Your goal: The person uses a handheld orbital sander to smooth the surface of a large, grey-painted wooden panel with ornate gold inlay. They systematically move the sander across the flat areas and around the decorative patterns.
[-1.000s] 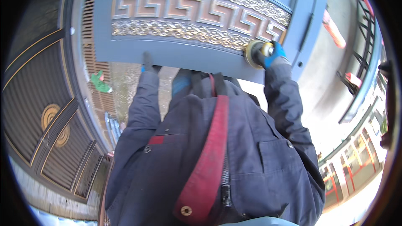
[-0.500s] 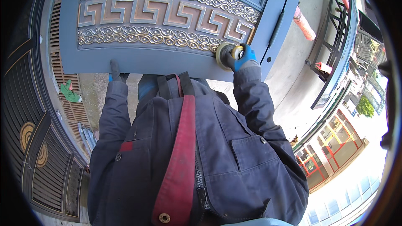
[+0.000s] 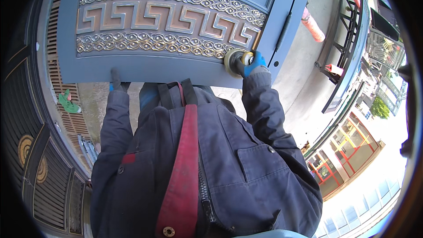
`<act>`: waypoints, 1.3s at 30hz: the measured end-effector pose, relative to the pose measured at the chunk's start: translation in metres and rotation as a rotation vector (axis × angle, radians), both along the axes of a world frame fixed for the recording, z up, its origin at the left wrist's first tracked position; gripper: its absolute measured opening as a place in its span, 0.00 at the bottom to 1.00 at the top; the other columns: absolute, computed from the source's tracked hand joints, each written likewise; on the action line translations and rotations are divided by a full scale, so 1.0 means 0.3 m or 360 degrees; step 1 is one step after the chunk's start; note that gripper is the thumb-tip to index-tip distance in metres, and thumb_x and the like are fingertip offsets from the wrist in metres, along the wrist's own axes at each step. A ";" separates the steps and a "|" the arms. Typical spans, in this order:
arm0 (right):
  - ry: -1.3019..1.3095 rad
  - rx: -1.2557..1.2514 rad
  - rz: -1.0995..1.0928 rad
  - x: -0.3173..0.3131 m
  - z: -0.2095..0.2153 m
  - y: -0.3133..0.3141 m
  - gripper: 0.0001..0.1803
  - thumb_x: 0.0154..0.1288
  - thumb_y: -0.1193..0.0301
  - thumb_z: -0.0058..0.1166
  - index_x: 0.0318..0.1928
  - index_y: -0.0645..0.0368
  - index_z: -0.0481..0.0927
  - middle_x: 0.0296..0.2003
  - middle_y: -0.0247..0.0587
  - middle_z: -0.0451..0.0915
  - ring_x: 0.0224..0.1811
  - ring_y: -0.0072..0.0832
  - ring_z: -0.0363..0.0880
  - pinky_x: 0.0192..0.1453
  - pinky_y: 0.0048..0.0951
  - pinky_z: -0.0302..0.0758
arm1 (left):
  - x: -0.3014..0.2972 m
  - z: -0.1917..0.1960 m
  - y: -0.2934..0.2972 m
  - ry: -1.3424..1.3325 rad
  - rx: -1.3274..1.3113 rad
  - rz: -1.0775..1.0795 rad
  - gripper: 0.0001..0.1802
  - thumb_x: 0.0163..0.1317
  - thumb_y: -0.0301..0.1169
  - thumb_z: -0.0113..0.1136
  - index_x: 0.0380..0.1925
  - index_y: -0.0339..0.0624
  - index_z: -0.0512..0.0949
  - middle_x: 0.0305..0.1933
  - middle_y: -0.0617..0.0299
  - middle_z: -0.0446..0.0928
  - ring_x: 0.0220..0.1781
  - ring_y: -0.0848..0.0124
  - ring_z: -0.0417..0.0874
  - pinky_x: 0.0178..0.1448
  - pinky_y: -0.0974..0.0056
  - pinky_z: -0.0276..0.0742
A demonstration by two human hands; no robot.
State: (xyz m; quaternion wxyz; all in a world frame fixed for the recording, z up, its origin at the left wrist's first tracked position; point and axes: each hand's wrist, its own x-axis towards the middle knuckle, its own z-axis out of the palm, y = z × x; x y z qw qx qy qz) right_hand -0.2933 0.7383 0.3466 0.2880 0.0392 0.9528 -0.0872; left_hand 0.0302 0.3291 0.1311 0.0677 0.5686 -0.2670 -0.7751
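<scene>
A blue-grey door panel [image 3: 145, 68] lies before me, with a raised band of silver-and-gold scrollwork and a square meander pattern. At its near left edge is my left hand [image 3: 117, 83], in a blue-and-grey glove. One grey finger or thumb rests on the panel's face; the other fingers are mostly hidden at the edge, which the hand seems to grip. Near the panel's lower right corner, my gloved right hand [image 3: 254, 65] is closed on a round object [image 3: 229, 63] with a thick pale rim and a small yellowish-and-white round part. Its exact kind is unclear.
On the left stand dark slatted gates [image 3: 20, 92] beside a brown floor grating [image 3: 66, 89], with a green glove-like item [image 3: 69, 102] on it. To the right lie a pink-wrapped cylinder [image 3: 313, 27] and a dark metal frame [image 3: 343, 31]. A long dark hinge [image 3: 283, 31] marks the panel's right side.
The panel and surroundings have shifted slightly left in view. My right hand with the round object sits slightly lower against the scrollwork. My left hand stays at the panel's edge.
</scene>
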 end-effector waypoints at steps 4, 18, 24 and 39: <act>0.0040 0.0001 -0.0018 0.010 -0.005 0.015 0.48 0.54 0.43 0.74 0.67 0.60 0.74 0.60 0.63 0.78 0.60 0.56 0.82 0.63 0.47 0.81 | 0.000 -0.005 0.000 -0.0055 -0.0041 -0.0008 0.47 0.61 0.65 0.70 0.73 0.52 0.68 0.68 0.59 0.77 0.65 0.59 0.82 0.63 0.50 0.86; 0.0058 -0.0003 -0.0115 -0.003 -0.027 0.036 0.49 0.54 0.42 0.73 0.68 0.62 0.74 0.59 0.65 0.80 0.59 0.57 0.83 0.63 0.47 0.81 | 0.020 -0.010 -0.011 0.0057 0.0073 0.0019 0.47 0.62 0.61 0.72 0.74 0.52 0.67 0.70 0.58 0.75 0.68 0.58 0.79 0.66 0.46 0.85; -0.0020 -0.0152 -0.0211 -0.019 -0.040 0.043 0.50 0.53 0.44 0.74 0.68 0.65 0.74 0.57 0.65 0.81 0.59 0.56 0.84 0.62 0.48 0.81 | 0.005 0.008 -0.003 0.0013 0.0004 0.0061 0.45 0.63 0.60 0.72 0.74 0.53 0.67 0.70 0.57 0.75 0.68 0.58 0.80 0.66 0.46 0.85; 0.0036 -0.0168 -0.0011 -0.007 -0.023 -0.064 0.47 0.52 0.45 0.76 0.62 0.68 0.77 0.54 0.65 0.83 0.55 0.56 0.86 0.61 0.45 0.82 | 0.005 -0.055 -0.002 -0.0044 0.0259 0.0069 0.47 0.62 0.67 0.68 0.73 0.53 0.68 0.67 0.59 0.78 0.65 0.59 0.82 0.63 0.47 0.86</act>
